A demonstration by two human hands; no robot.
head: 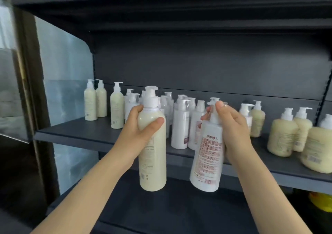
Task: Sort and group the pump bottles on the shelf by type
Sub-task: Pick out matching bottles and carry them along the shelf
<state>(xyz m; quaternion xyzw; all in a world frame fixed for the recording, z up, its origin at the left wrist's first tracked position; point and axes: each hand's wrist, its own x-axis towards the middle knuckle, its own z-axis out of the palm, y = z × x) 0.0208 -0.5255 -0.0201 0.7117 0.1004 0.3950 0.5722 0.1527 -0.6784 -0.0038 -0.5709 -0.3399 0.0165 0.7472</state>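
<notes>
Two hands' fingers curl round bottles: left hand [139,126] cream bottle [152,154], right hand [231,126] white bottle [206,154].

tall bottles [100,101] left | slim bottles [179,118] middle | squat bottles [294,135] right

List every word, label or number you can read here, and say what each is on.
"浴美博士": heading on the white bottle held by the right hand.
Red small print and barcode digits below it: too small to read.
Label on the cream bottle in the left hand: blurred, unreadable.
Labels on the shelf bottles: too small to read.
</notes>
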